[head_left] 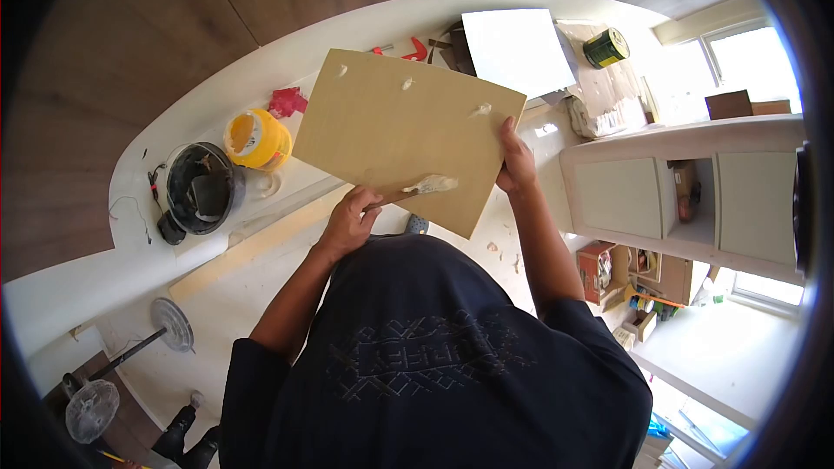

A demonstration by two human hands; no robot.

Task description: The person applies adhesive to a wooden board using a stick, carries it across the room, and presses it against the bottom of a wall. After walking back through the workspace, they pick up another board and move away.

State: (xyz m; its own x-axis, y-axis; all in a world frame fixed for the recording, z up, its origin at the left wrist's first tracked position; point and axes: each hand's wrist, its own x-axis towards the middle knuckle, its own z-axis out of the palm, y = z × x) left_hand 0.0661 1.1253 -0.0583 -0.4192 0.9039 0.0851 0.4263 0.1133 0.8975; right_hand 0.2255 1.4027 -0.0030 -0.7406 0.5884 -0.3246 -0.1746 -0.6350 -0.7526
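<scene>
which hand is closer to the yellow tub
Left. The left hand is a little right of the yellow tub and nearer the shirt; the right hand is farther right, gripping the board.

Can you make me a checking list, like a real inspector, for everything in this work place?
Surface: white counter, things standing along it.
Job's things: board held up, small pale dabs on it; tool with a bigger pale blob at its end.
Clutter: yellow tub, dark bucket, crumpled red scrap.
Grips: left grip holds the tool; right grip holds the board's edge.
Cables: thin dark one beside the bucket.
Surroundings: green can, white cabinet.
</scene>
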